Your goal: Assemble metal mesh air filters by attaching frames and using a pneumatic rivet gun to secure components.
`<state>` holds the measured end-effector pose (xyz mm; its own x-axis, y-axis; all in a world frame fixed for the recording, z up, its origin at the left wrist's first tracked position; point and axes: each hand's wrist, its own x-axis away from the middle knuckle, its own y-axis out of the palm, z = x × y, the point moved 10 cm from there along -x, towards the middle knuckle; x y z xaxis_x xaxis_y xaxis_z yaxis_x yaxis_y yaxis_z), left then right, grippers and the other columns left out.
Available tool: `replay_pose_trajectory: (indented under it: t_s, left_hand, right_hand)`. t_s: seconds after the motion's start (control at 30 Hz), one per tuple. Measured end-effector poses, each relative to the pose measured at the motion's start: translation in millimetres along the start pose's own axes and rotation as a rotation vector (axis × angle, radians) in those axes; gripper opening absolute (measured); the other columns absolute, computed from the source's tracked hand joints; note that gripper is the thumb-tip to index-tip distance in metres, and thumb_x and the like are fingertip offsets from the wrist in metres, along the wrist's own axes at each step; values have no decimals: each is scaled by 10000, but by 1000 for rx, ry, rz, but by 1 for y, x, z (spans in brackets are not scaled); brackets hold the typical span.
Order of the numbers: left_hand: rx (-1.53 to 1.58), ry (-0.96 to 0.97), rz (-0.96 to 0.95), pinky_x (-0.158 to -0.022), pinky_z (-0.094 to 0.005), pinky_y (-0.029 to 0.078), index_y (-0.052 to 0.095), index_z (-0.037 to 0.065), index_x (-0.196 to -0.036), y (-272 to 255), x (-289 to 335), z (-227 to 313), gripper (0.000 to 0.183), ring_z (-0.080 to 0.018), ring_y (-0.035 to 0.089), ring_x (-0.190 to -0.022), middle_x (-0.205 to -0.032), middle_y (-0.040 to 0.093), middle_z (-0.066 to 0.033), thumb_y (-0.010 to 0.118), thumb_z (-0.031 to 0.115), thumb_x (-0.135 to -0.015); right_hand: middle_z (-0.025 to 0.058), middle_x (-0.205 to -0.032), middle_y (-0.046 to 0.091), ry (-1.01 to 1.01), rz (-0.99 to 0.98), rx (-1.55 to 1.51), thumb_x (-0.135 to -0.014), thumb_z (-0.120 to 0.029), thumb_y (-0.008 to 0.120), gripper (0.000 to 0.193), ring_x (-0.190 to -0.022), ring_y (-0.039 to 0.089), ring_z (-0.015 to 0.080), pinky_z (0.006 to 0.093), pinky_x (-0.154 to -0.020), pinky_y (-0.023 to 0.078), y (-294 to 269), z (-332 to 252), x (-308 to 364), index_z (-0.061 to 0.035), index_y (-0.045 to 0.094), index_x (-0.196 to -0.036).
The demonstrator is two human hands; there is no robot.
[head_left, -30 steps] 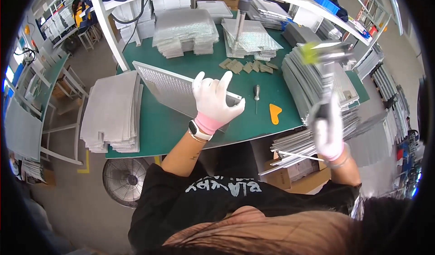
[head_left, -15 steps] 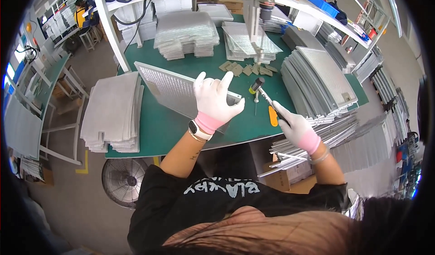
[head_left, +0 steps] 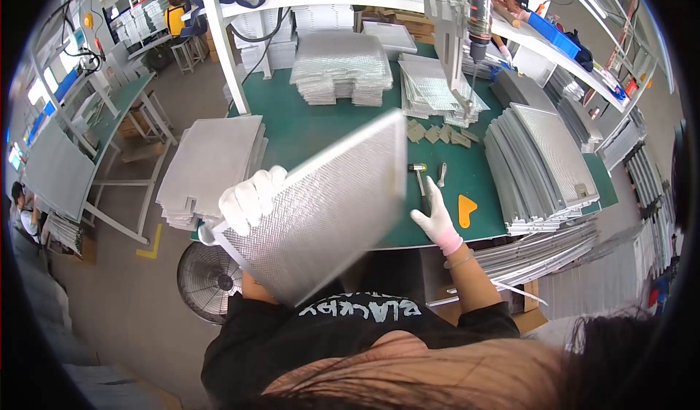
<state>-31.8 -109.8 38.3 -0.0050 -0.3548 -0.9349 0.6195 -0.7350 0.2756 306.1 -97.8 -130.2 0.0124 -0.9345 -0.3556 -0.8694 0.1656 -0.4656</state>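
A framed metal mesh panel [head_left: 328, 198] is held up, tilted, in front of my body. My gloved left hand [head_left: 253, 200] grips its left edge, fingers wrapped over the frame; the thumb is hidden. To the right of the panel, my gloved right hand [head_left: 440, 224] is open, thumb and fingers apart, with nothing in it. Just beyond its fingertips a small hammer [head_left: 419, 177] with a black and yellow-green head lies on the green table [head_left: 292, 129]. Beside the hammer are a short metal tool [head_left: 442, 174] and an orange flat angled piece [head_left: 465, 210].
Stacked mesh sheets [head_left: 208, 166] stand at the left, with more mesh sheets [head_left: 341, 67] behind. Framed panels [head_left: 539, 162] are piled at the right. Small flat plates [head_left: 437, 134] lie under a hanging power driver [head_left: 480, 16]. A floor fan [head_left: 211, 282] stands below left.
The hammer has left my right hand and lies on the table; that hand has opened. My left hand has lifted and turned the panel toward me. The whole view has shifted.
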Motion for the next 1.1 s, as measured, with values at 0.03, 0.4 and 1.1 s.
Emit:
replay_pose_trajectory:
  t_s: [0.03,0.4,1.1]
  left_hand:
    - [163,21,6,-970,-469,387,550,165,-658,3,-5,3,481,-191,498,-780,-698,541,10,537,589,-883]
    - [-2198,-679,89,-1153,-482,301,379,-8,-1475,-174,30,82,803,-435,406,-1348,-1479,413,-250,523,559,-925]
    - [-1631,-1409,189,-569,-355,487,660,7,-946,-278,20,151,584,-224,613,-602,-752,633,-110,594,586,-905]
  right_hand:
    - [207,-1502,384,26,-12,-356,-838,-222,732,815,-1396,390,286,381,-1168,291,-2,-13,0,23,320,-1496]
    - [-2,-937,605,315,601,-213,-948,-8,540,407,-708,523,32,168,-588,458,-192,-34,148,40,486,-1348]
    - [225,-1167,680,308,990,677,-977,-219,577,445,-1041,655,271,342,-902,492,-382,-57,128,76,564,-1310]
